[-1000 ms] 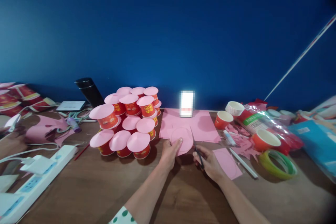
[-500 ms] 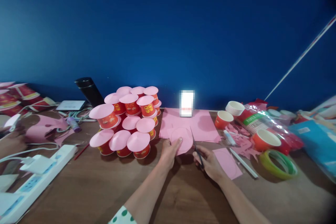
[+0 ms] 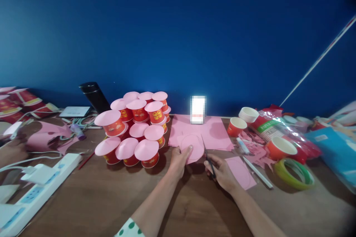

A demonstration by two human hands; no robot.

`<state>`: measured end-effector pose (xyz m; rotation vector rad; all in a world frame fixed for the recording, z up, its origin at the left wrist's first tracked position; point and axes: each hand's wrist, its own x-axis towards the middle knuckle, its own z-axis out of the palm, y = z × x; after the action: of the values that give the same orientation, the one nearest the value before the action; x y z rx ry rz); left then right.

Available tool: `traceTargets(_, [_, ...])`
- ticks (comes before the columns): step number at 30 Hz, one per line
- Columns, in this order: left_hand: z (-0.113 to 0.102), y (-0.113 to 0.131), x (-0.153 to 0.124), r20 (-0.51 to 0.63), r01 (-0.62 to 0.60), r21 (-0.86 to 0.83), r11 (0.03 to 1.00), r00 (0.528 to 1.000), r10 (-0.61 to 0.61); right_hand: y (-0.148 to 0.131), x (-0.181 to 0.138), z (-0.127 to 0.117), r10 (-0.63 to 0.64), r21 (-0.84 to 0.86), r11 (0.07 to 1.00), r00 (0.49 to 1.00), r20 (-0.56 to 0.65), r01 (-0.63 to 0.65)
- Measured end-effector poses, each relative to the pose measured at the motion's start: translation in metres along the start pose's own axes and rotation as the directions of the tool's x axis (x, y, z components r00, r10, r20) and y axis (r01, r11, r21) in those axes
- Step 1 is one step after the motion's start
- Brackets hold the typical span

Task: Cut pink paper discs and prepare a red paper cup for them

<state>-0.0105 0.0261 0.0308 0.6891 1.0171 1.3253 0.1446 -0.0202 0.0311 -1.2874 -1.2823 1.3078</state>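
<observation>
Pink paper (image 3: 197,147) is pinched in the left hand (image 3: 178,163), thumb on top | black scissors (image 3: 211,167) are gripped in the right hand (image 3: 222,174), blades beside the paper's right edge | pink sheets (image 3: 215,132) are stacked just beyond | red cups (image 3: 151,162) topped with pink discs (image 3: 146,149) are stacked to the left

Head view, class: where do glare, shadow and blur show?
Head view: white glare streaks the plastic bag; head view: shadow darkens the table near the held pink paper; head view: the blue packet by the right edge looks soft.
</observation>
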Motion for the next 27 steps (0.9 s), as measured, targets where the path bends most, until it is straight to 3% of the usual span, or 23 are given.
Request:
traceTargets(12, [0.001,-0.001,0.001,-0.011,-0.001,-0.030,1.000,1.000,0.001,0.001,0.001,0.000,0.010,0.037,0.999,1.000,-0.014,-0.010])
traceTargets(19, [0.003,0.001,-0.009,0.163,0.087,-0.084,0.993,0.984,-0.073,0.004,0.009,0.002,0.041,0.127,0.992,0.994,-0.098,-0.028])
traceTargets(27, [0.015,-0.002,-0.023,0.301,-0.056,0.067,0.996,0.953,0.034,0.005,0.009,0.004,-0.036,0.138,0.989,0.994,-0.105,0.051])
